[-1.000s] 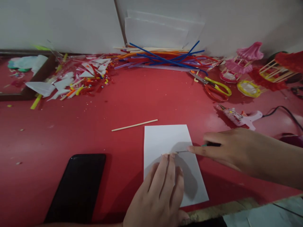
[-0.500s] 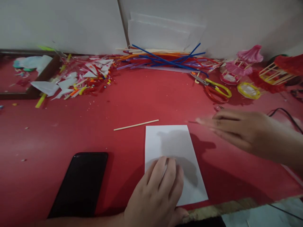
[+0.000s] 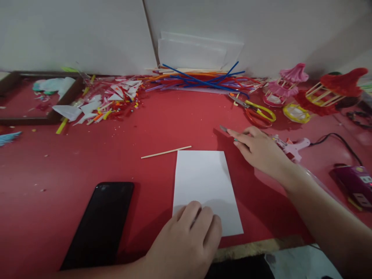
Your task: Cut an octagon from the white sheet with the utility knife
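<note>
Before you is a red desk (image 3: 174, 120) (its near edge looks rough) with a white sheet (image 3: 200, 174) on it, a wooden stick (image 3: 165, 152) just beyond, a black phone (image 3: 100, 224) to your left, scissors (image 3: 263, 112) and a pink glue gun (image 3: 299, 148) rightward, and coloured sticks (image 3: 200, 79) along the back.

The left hand (image 3: 186, 238) bends its fingers over the near part of a white paper (image 3: 203, 178) on the red tabletop (image 3: 162, 120); what lies beneath them is hidden. Beyond the paper's far right corner, the right hand (image 3: 260, 153) holds a small knife (image 3: 223, 128), blade pointing far left. A thin stick (image 3: 158, 154) lies by the far left corner, a black phone (image 3: 99, 224) near left, scissors (image 3: 260, 111) far right.
</note>
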Demonstrator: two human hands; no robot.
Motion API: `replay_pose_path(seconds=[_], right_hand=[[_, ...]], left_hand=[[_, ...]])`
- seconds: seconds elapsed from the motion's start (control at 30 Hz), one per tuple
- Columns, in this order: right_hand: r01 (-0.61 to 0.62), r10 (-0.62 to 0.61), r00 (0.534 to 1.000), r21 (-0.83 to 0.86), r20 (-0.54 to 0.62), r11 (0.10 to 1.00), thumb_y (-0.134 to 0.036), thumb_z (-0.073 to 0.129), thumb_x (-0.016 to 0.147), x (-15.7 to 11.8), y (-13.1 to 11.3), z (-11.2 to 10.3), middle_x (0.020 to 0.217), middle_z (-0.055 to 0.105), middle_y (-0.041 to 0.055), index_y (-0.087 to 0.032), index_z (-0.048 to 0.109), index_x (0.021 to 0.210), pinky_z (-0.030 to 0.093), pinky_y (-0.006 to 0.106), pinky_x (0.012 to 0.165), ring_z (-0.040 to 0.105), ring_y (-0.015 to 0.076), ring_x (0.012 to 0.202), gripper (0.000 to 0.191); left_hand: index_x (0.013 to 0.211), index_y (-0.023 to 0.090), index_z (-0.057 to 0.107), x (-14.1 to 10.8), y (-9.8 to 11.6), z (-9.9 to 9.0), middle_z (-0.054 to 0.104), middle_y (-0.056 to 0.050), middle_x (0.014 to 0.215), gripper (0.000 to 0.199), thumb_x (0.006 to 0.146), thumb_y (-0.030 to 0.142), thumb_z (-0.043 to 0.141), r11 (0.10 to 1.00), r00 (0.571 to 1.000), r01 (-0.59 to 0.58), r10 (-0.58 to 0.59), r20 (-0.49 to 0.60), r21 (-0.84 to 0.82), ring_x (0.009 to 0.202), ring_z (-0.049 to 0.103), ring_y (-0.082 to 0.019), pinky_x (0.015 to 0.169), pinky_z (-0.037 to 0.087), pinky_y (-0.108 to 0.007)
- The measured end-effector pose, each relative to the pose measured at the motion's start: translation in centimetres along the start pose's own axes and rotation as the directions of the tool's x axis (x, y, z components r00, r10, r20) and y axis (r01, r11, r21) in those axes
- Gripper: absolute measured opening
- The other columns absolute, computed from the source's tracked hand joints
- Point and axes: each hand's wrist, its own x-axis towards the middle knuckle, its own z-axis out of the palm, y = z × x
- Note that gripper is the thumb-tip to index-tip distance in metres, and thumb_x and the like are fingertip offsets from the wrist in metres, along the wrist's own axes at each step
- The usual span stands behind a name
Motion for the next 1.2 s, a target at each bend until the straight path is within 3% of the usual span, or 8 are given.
replay_pose_path(seconds=[0.13, 0.23, 0.33, 0.53, 0.67, 0.83, 1.0, 1.2], right_hand=[[-0.001, 0.001, 1.000, -0.058, 0.009, 0.998, -0.025, 0.036, 0.098, -0.4, -0.3, 0.4, 0.097, 0.057, 0.0135, -0.020, 0.056, 0.141, 0.045, 0.040, 0.077, 0.059, 0.0267, 0.086, 0.047], [-0.016, 0.015, 1.000, -0.075, -0.011, 0.997, -0.024, 0.038, 0.097, -0.5, -0.6, 0.7, 0.099, 0.058, 0.0155, -0.020, 0.056, 0.141, 0.045, 0.041, 0.076, 0.057, 0.0294, 0.089, 0.047], [-0.026, 0.023, 0.999, -0.080, -0.038, 0.996, -0.024, 0.037, 0.097, -0.7, -0.8, 1.0, 0.099, 0.058, 0.0160, -0.019, 0.056, 0.140, 0.045, 0.044, 0.078, 0.055, 0.0308, 0.090, 0.048], [-0.021, 0.017, 0.997, -0.051, -0.082, 0.998, -0.024, 0.034, 0.098, -1.2, -0.8, 1.6, 0.097, 0.056, 0.0147, -0.019, 0.055, 0.140, 0.046, 0.043, 0.076, 0.053, 0.0298, 0.091, 0.048], [-0.027, 0.023, 0.991, -0.027, -0.129, 0.999, -0.026, 0.037, 0.099, -1.2, -0.6, 1.6, 0.107, 0.057, 0.0167, -0.019, 0.060, 0.135, 0.046, 0.047, 0.081, 0.052, 0.0316, 0.096, 0.044], [0.112, -0.075, 0.980, 0.202, -0.183, 0.973, -0.049, 0.046, 0.098, -1.3, -1.3, 0.7, 0.121, 0.058, 0.0147, -0.019, 0.064, 0.127, 0.042, 0.050, 0.098, 0.052, 0.0312, 0.113, 0.045], [0.218, -0.248, 0.968, 0.354, 0.042, 0.910, -0.079, 0.064, 0.070, -1.6, -3.1, 0.5, 0.138, 0.050, 0.0174, -0.015, 0.050, 0.140, 0.034, 0.054, 0.108, 0.041, 0.0361, 0.130, 0.096], [0.179, -0.232, 0.972, 0.503, 0.044, 0.846, -0.071, 0.075, 0.065, -1.4, -3.4, 0.8, 0.132, 0.054, 0.0153, -0.019, 0.057, 0.116, 0.036, 0.051, 0.108, 0.045, 0.0338, 0.128, 0.076]], left_hand=[[0.088, 0.018, 0.057, 0.3, 0.0, -0.2, 0.055, -0.003, 0.078, 0.019, 0.078, 0.003, 0.050, 1.000, 0.997, 0.009, -0.008, 0.078, -0.002, 0.068, 0.050, -0.020, 0.056, 0.045, -0.032], [0.086, 0.018, 0.056, 1.3, -1.1, -1.1, 0.056, -0.004, 0.081, 0.021, 0.079, 0.000, 0.046, 1.000, 0.995, 0.022, -0.020, 0.101, -0.017, 0.071, 0.053, -0.021, 0.059, 0.048, -0.032], [0.101, 0.016, 0.059, 3.0, -4.1, -2.0, 0.059, -0.007, 0.095, 0.027, 0.087, 0.002, 0.040, 0.991, 0.982, 0.122, -0.115, 0.149, -0.045, 0.082, 0.057, -0.019, 0.072, 0.051, -0.032], [0.108, 0.017, 0.062, 5.4, -12.5, -0.9, 0.061, -0.009, 0.108, 0.031, 0.095, 0.013, 0.034, 0.950, 0.952, 0.307, -0.307, 0.005, -0.064, 0.100, 0.058, -0.022, 0.091, 0.048, -0.037], [0.107, 0.016, 0.063, 5.1, -15.5, -0.2, 0.066, -0.011, 0.105, 0.029, 0.095, 0.015, 0.037, 0.905, 0.904, 0.423, -0.425, -0.047, -0.053, 0.099, 0.060, -0.025, 0.089, 0.049, -0.040], [0.102, 0.016, 0.065, 4.8, -16.4, -0.1, 0.069, -0.011, 0.101, 0.025, 0.093, 0.016, 0.042, 0.880, 0.878, 0.470, -0.474, -0.068, -0.069, 0.095, 0.062, -0.026, 0.085, 0.049, -0.040], [0.105, 0.017, 0.065, 4.8, -15.7, -0.2, 0.067, -0.011, 0.110, 0.026, 0.096, 0.021, 0.041, 0.897, 0.892, 0.433, -0.441, -0.098, -0.090, 0.106, 0.058, -0.028, 0.097, 0.042, -0.047], [0.106, 0.017, 0.066, 4.5, -13.6, -0.7, 0.069, -0.009, 0.112, 0.030, 0.096, 0.041, 0.049, 0.918, 0.929, 0.328, -0.357, -0.102, -0.224, 0.109, 0.056, -0.027, 0.102, 0.038, -0.046]])
